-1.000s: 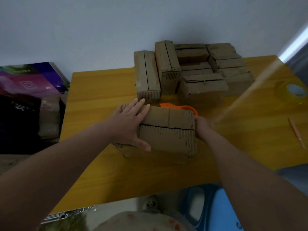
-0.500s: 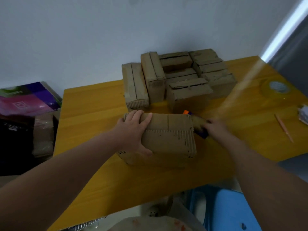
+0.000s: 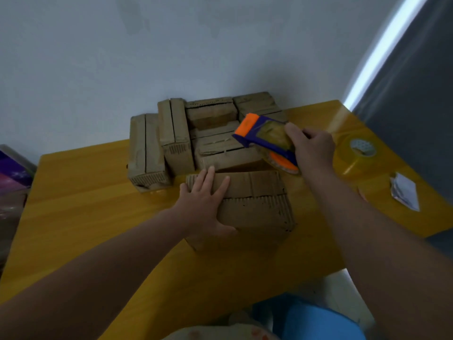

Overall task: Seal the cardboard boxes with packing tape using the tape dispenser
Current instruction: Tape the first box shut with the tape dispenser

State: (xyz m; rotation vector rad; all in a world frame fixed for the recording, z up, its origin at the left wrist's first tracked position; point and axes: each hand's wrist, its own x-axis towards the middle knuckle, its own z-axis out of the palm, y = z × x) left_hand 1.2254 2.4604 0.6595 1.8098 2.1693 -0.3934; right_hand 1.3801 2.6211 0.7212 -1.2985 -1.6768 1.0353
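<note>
My right hand (image 3: 311, 146) grips the orange-and-purple tape dispenser (image 3: 266, 141), now raised above the cardboard box's (image 3: 257, 209) far right corner; a moment ago it sat low behind the box. My left hand (image 3: 203, 204) still presses flat on the box's left end, fingers straight.

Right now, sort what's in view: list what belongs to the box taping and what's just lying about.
Job: tape dispenser in right hand; near box under left hand; stacked boxes behind.
Lying about: spare tape roll, crumpled paper, blue stool.
</note>
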